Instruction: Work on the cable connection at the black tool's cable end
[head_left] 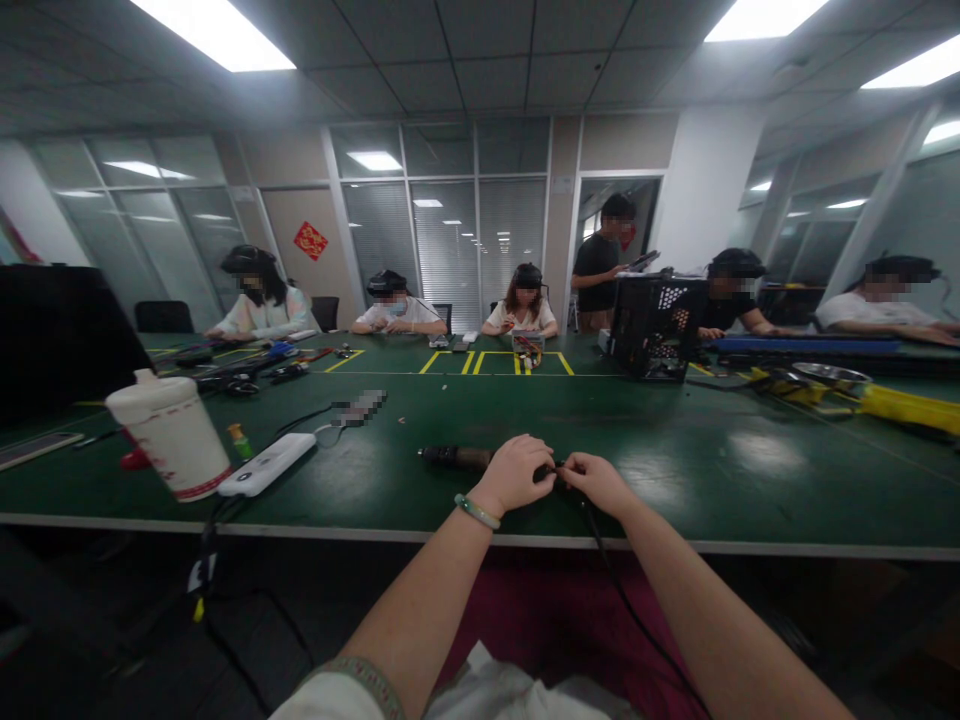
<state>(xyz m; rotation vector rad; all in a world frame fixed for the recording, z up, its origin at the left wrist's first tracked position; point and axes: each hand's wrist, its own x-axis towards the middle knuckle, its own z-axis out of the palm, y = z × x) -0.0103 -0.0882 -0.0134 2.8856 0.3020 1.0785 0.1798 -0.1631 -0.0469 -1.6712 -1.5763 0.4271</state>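
A dark electric screwdriver (457, 457) lies on the green table with its tip pointing left. My left hand (519, 474), with a pale green bangle at the wrist, is curled over its rear part. Close beside it on the right, my right hand (598, 484) is closed in a pinch at the tool's back end, where a small dark piece shows between the fingertips. A black cord (611, 565) comes out from under the right hand and drops over the table's front edge. The cord's upper end is mostly hidden by my fingers.
Left of my hands are a white power strip (270, 465), a white lidded cup (171, 437) and a small green-and-yellow bottle (240, 442). A black computer case (654, 328) stands at the back right, near yellow items (911, 408). Several people are around the far side.
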